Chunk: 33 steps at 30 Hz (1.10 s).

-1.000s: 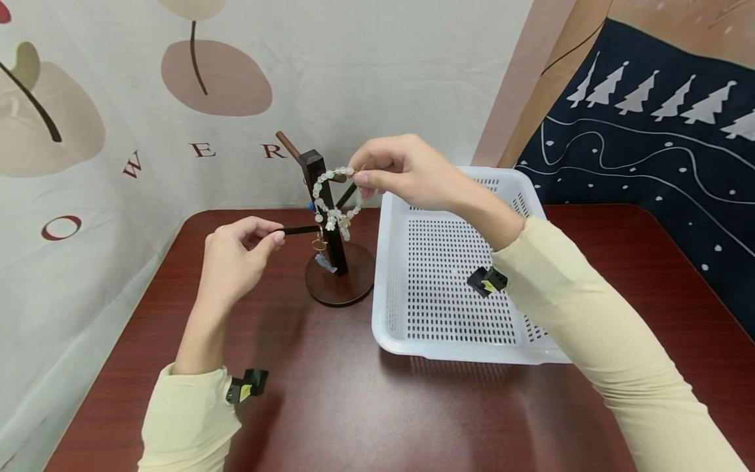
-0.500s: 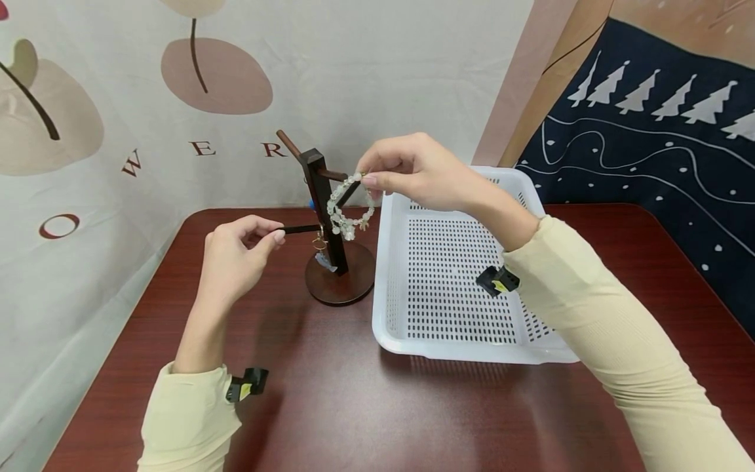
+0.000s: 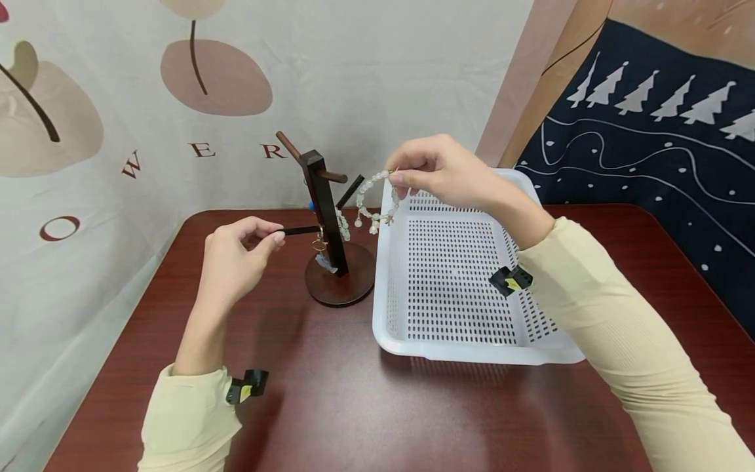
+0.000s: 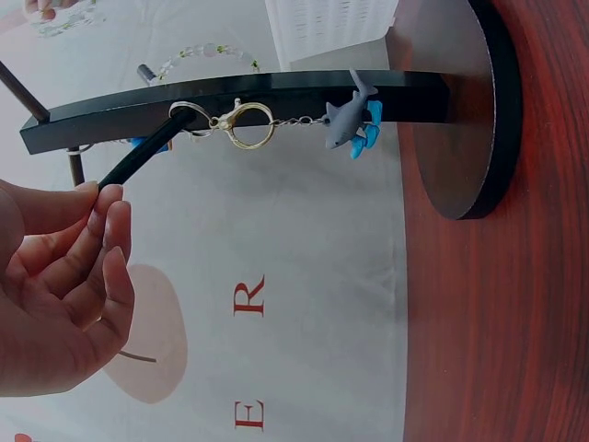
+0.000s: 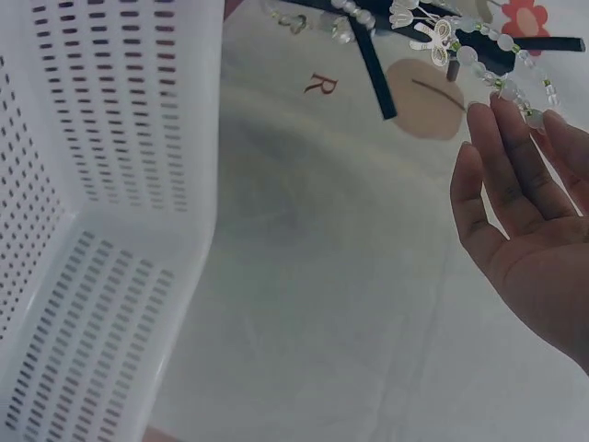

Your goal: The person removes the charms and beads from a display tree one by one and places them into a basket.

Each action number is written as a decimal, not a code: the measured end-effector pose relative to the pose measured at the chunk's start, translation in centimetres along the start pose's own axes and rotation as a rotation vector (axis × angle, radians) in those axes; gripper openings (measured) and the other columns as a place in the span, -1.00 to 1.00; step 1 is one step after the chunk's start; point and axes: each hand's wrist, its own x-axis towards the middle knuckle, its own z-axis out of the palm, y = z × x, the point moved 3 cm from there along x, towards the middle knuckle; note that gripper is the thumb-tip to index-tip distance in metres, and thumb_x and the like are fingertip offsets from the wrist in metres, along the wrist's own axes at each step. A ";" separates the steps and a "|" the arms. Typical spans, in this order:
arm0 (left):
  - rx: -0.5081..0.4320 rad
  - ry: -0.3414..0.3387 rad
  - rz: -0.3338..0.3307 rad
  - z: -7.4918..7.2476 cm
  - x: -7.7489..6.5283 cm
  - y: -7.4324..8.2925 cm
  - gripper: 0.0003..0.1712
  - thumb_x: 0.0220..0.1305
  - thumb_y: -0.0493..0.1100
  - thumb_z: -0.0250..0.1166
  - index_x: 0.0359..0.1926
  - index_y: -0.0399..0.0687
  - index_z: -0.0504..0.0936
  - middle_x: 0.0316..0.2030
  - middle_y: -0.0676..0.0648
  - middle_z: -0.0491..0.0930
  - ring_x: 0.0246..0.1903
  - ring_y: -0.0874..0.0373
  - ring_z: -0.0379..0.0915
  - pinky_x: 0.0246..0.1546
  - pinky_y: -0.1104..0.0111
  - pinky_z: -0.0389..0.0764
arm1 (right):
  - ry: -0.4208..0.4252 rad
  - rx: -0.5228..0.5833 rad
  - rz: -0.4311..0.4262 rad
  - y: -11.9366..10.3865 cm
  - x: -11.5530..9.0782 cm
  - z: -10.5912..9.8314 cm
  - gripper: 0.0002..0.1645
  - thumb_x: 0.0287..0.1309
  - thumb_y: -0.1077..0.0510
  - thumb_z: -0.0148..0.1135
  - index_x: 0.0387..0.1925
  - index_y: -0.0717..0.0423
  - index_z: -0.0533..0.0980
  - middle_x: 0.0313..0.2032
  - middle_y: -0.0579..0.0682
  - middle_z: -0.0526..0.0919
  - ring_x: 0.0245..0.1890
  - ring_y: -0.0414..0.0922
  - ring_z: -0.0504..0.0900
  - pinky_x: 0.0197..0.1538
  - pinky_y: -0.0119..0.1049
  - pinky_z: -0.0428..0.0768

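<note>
Tabletop white basket (image 3: 448, 341), beaded bracelet (image 3: 371, 203) pinched just beside.

Bright, even light; soft shadows lie under the basket (image 3: 472, 354) toward six o'clock. Wrist views look washed-out, with edges bowed by wide-angle distortion.

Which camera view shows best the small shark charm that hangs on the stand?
The left wrist view: the shark charm hangs close and sharp beside its gold ring. In the head view it is a tiny blur. The right wrist view does not show it.
</note>
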 end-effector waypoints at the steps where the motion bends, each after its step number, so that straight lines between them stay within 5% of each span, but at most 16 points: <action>1: -0.001 0.001 0.000 0.0 0.0 0.0 -0.89 0.17 -0.30 0.23 -0.32 -0.24 0.66 -0.51 -0.14 0.64 -0.62 0.49 0.39 -0.59 0.57 0.35 | 0.011 -0.001 0.007 0.3 -0.1 -0.2 -0.89 0.17 0.32 0.13 -0.28 0.28 0.55 -0.52 0.11 0.59 -0.44 -0.07 0.54 -0.28 -0.31 0.48; 13: -0.008 0.007 0.001 0.0 -0.1 0.0 -0.89 0.16 -0.29 0.23 -0.32 -0.24 0.66 -0.52 -0.14 0.64 -0.63 0.50 0.38 -0.60 0.57 0.34 | 0.108 -0.031 0.111 4.6 -1.2 -1.4 -0.88 0.16 0.35 0.12 -0.30 0.38 0.53 -0.54 0.16 0.59 -0.51 0.01 0.55 -0.38 -0.35 0.53; 20: -0.011 0.009 0.002 0.0 0.0 0.0 -0.88 0.17 -0.28 0.23 -0.32 -0.24 0.66 -0.52 -0.14 0.64 -0.63 0.51 0.38 -0.60 0.57 0.34 | 0.152 -0.037 0.262 7.9 -2.1 -1.4 -0.83 0.17 0.32 0.13 -0.23 0.34 0.54 -0.53 0.12 0.61 -0.48 0.04 0.56 -0.34 -0.23 0.53; 33: -0.005 0.011 0.006 0.0 0.0 0.0 -0.89 0.16 -0.29 0.24 -0.33 -0.24 0.66 -0.52 -0.14 0.64 -0.62 0.36 0.45 -0.61 0.57 0.34 | 0.128 -0.015 0.409 11.9 -3.1 -0.4 -0.79 0.20 0.32 0.08 -0.17 0.39 0.51 -0.48 0.17 0.61 -0.41 0.12 0.58 -0.34 -0.19 0.55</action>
